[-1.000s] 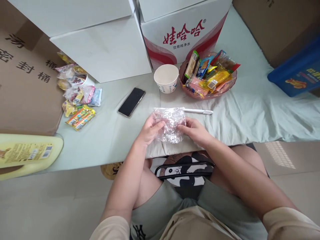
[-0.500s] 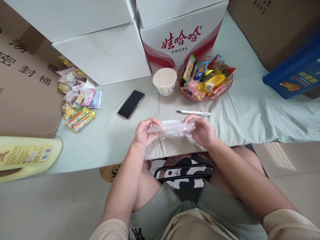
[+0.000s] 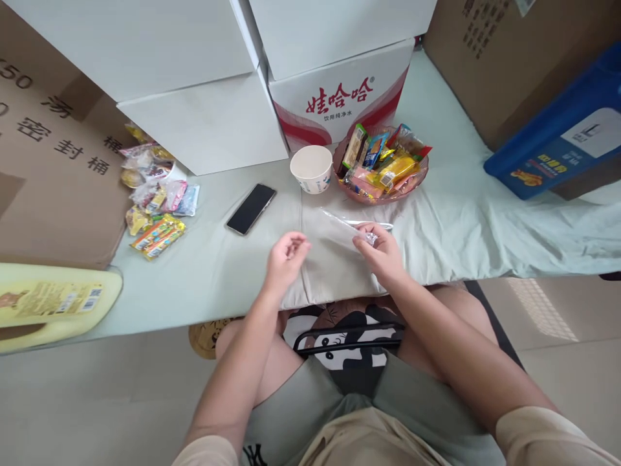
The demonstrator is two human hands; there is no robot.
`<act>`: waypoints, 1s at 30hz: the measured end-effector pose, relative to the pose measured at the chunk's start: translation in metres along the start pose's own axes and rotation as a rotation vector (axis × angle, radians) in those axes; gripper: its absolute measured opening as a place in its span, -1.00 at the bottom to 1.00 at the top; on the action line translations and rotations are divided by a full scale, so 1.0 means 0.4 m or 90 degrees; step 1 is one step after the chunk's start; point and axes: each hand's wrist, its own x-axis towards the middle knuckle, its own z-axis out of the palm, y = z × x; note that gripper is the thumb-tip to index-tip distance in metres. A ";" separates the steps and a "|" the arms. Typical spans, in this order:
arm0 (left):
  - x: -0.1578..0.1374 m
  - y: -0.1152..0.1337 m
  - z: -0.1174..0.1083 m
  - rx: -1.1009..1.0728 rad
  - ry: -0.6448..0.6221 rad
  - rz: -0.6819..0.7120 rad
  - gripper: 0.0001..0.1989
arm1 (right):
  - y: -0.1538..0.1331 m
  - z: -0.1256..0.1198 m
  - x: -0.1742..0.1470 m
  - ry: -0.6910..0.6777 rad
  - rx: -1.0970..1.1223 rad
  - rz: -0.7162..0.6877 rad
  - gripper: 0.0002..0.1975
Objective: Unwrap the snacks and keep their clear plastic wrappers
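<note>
My right hand [image 3: 383,254] pinches a clear plastic bag [image 3: 339,226] between thumb and fingers. The bag hangs out flat and thin toward the upper left, with a crumpled part at the fingertips. Apart from the bag, my left hand [image 3: 287,259] hovers over the cloth, its fingers curled in toward the thumb and nothing visible in them. Behind the bag and right hand lies a white pen [image 3: 385,226], partly covered. A white paper cup [image 3: 312,169] stands upright beyond the hands, beside a pink bowl [image 3: 378,199] heaped with wrapped snacks [image 3: 395,169].
A phone [image 3: 251,209] lies left of the cup. Snack packets [image 3: 159,236] are piled near a cardboard box [image 3: 53,207]. White cartons [image 3: 208,123] line the back. A yellow jug [image 3: 58,304] lies at left, and a blue container [image 3: 557,142] is at right.
My left hand has let go of the plastic bag and is apart from it. The bag, earlier stretched between both hands, now extends from my right hand only. The view has shifted slightly.
</note>
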 end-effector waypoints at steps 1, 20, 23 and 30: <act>-0.006 0.005 0.021 0.005 -0.046 0.008 -0.62 | -0.003 0.000 -0.004 -0.023 0.002 -0.028 -0.79; 0.479 0.245 0.029 0.692 0.111 0.227 -0.89 | -0.068 -0.001 0.088 -0.152 0.241 0.143 -0.77; 0.557 0.252 0.090 0.837 -0.022 0.142 -0.86 | -0.062 0.013 0.107 -0.182 0.194 0.098 -0.77; 0.617 0.186 0.193 0.739 -0.242 0.002 -0.72 | -0.050 -0.001 0.129 -0.199 0.113 0.076 -0.80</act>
